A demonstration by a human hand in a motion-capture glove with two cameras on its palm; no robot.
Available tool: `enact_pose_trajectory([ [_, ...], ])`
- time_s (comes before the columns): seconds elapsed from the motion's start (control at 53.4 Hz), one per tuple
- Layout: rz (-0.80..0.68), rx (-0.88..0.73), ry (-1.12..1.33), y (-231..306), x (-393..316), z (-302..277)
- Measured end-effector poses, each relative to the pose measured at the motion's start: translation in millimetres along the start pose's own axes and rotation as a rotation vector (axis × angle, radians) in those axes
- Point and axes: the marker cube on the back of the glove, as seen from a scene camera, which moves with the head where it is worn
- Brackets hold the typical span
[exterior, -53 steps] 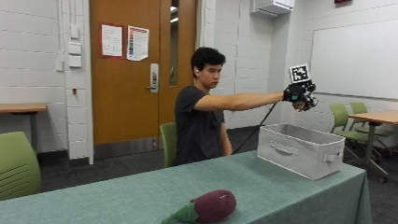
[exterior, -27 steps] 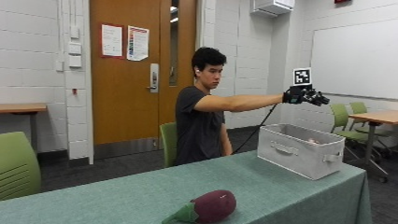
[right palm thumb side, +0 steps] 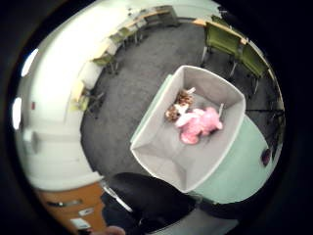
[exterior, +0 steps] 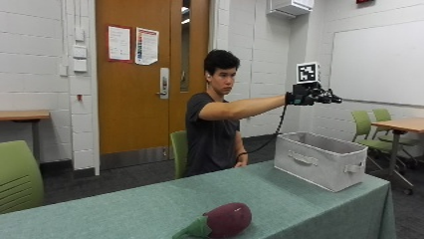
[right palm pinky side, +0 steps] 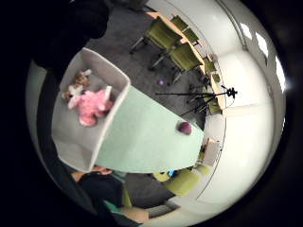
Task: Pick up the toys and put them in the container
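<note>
Directly below the outstretched gloved right hand (exterior: 313,95) sat the grey fabric container (exterior: 322,160), a soft-sided rectangular bin with a stitched handle on its long face, near the far end of the table (exterior: 132,209). The hand hung well above it, palm down, fingers spread flat and apart, holding nothing. From the outside view the bin's inside was hidden by its wall. The palm views looked straight down into it: a fuzzy pink plush toy (right palm thumb side: 198,124) lay on the pale floor of the bin, and just beside it, touching or nearly so, was a smaller brown-and-white plush toy (right palm thumb side: 177,106) whose shape was too small to make out. The same pair showed in the little-finger-side view, the pink one (right palm pinky side: 92,105) and the brown one (right palm pinky side: 78,85), with the bin's rim (right palm pinky side: 118,106) cut off by a dark shape at the edge.

Well away from the hand, toward the opposite end of the green cloth-covered table, lay a rounded purple plush eggplant (exterior: 222,221) with a green leafy stem, its lower edge clipped by the frame. It appeared only as a small dark-red blob (right palm pinky side: 184,127) from the palm. The person's bare hand was hidden behind the table edge.
</note>
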Motion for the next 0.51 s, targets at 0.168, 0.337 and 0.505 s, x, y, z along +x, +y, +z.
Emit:
enact_pose_trajectory([
  [0.168, 0.061, -0.002, -0.120, 41.2, 89.4, -3.8],
  [0.337, 0.348, -0.045, -0.078, 76.4, 238.2, 23.3],
  [0.505, 0.431, -0.066, -0.072, 93.8, 314.4, 53.5],
])
